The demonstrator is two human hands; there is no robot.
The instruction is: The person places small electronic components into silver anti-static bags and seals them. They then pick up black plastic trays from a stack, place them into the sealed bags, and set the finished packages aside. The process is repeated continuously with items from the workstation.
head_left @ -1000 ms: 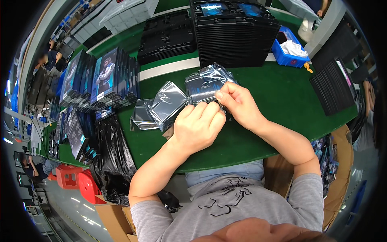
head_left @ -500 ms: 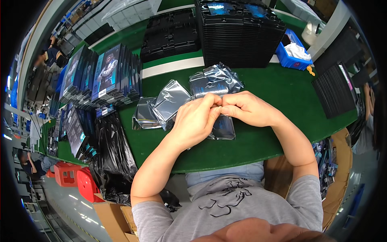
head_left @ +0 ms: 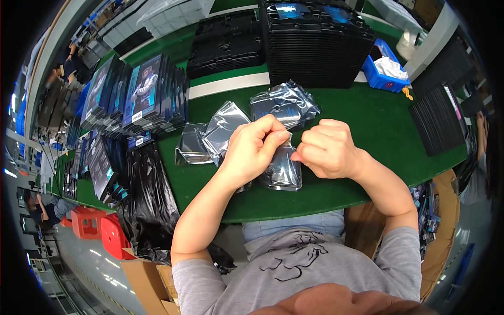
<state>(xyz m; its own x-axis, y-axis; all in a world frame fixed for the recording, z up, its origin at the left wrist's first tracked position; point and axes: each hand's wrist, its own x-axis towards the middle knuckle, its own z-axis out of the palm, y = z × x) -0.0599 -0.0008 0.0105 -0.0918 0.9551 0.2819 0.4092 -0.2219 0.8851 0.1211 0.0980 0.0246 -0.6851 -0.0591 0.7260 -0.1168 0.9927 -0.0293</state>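
Observation:
A silver anti-static bag [head_left: 286,172] with something flat and dark inside hangs just above the green table, near its front edge. My left hand [head_left: 252,149] pinches the upper edge of this bag between thumb and fingers. To the right of the bag is my right hand [head_left: 328,149], closed with curled fingers, its thumb tip close to the bag's side. Whatever its fingers hold, if anything, is hidden. Beyond my hands lies a crumpled silver bag with a dark item [head_left: 283,107]. More shiny silver bags [head_left: 224,126] lie to the left of my left hand.
Stacked printed boxes [head_left: 144,94] stand at the left of the green table [head_left: 378,123]. A black plastic bag [head_left: 149,194] hangs over the front left edge. Black trays [head_left: 320,58] are piled at the back, beside a blue bin [head_left: 379,79]. Dark panels [head_left: 436,123] stand at the right.
My hands have come apart, the right one moving right and curling closed. The silver bag between them has tilted and shows more of its front.

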